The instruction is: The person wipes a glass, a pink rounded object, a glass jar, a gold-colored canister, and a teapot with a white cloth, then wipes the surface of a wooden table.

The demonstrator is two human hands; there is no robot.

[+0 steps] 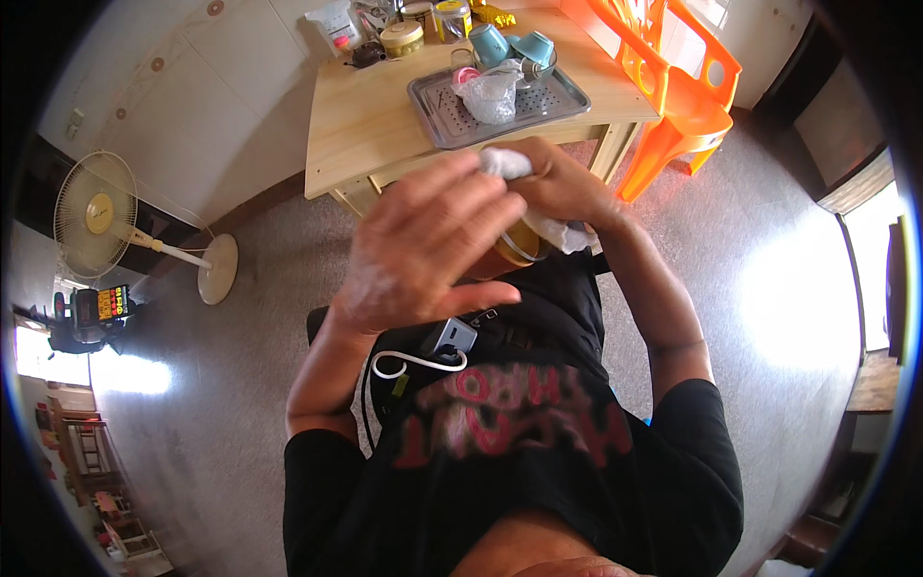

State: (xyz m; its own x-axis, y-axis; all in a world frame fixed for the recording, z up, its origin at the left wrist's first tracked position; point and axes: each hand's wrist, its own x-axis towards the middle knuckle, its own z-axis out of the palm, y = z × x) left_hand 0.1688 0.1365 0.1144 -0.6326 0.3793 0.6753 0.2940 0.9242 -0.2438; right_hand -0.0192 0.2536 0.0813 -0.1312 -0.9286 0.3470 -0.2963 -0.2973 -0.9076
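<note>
In the head view my right hand [559, 177] is closed around a white cloth [505, 164]. One bunched end pokes out past the fingers, and another part of the white cloth hangs below the wrist. Slightly blurred, my left hand [433, 241] is held flat with its back to the camera. Its thumb stands apart from the fingers, and the fingertips are close to the bunched cloth; its palm is hidden. Below both hands, near my lap, is an orange-yellow container [520, 244] with a pale curved handle or rim, mostly covered by the left hand.
Ahead is a wooden table [368, 108] bearing a perforated metal tray [533, 108] with light-blue cups [490, 47] and a clear plastic bag [490, 97]. Jars [453, 21] and a dark teapot [369, 54] stand behind. An orange plastic chair [685, 101] is right, a fan [97, 213] left.
</note>
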